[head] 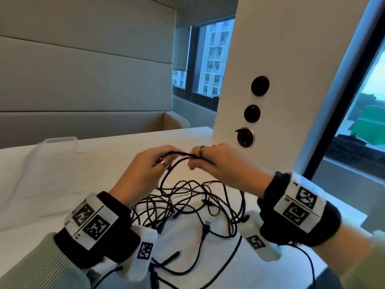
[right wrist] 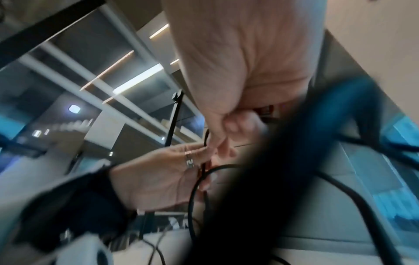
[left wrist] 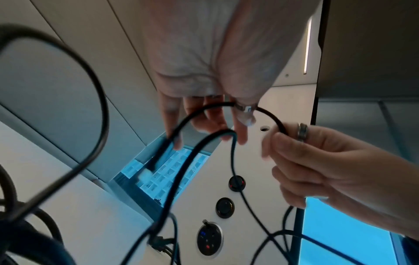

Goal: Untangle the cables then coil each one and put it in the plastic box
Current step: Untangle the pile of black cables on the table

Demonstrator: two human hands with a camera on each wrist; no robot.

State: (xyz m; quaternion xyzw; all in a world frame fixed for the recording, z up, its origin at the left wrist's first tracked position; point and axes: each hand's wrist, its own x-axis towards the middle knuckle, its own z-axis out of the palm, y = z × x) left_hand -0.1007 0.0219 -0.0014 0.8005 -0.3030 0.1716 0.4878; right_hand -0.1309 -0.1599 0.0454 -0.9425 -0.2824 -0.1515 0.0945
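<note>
Hands (head: 145, 165) (head: 220, 161) both pinch one black cable (head: 179, 153) above the tangled cables (head: 187, 205).

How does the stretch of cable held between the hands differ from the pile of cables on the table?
The held cable is lifted off the table, pinched by the left hand and the right hand; the cable pile lies on the white table. The held cable is one short, nearly straight span; the pile is many crossing loops with loose plugs. Both are thin and black, and the held cable trails down into the pile.
</note>
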